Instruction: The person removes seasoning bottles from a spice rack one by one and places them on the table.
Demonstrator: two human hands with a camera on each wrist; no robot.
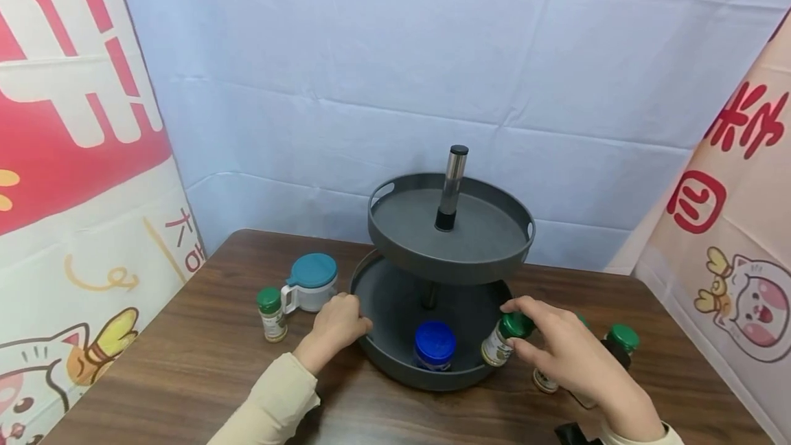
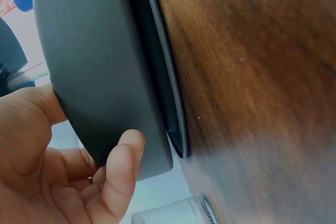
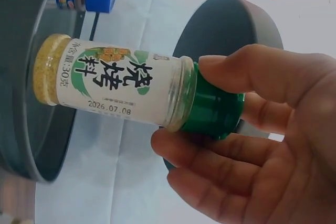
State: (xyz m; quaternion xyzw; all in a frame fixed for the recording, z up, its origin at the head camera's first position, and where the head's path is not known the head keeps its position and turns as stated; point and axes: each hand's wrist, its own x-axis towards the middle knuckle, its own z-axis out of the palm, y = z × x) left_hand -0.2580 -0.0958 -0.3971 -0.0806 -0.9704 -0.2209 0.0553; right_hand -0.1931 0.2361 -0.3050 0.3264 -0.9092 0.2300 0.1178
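Observation:
My right hand [image 1: 571, 345] grips a spice jar [image 3: 115, 80] by its green cap [image 3: 215, 103]. The jar is tilted over the right front rim of the lower tier of a grey two-tier turntable [image 1: 395, 369], and yellowish powder shows at its base. At the tier's left side, my left hand [image 1: 338, 325] holds the rim, fingertips against the outer wall [image 2: 100, 77] and the thumb partly hidden behind it. A blue-lidded jar [image 1: 434, 345] stands inside the lower tier near the front.
Left of the turntable stand a green-capped jar [image 1: 272, 314] and a white handled container [image 1: 313, 283] with a teal lid. More green-capped jars [image 1: 623, 338] are partly hidden behind my right hand. The upper tier [image 1: 451, 225] with its central post [image 1: 453, 184] overhangs the lower one.

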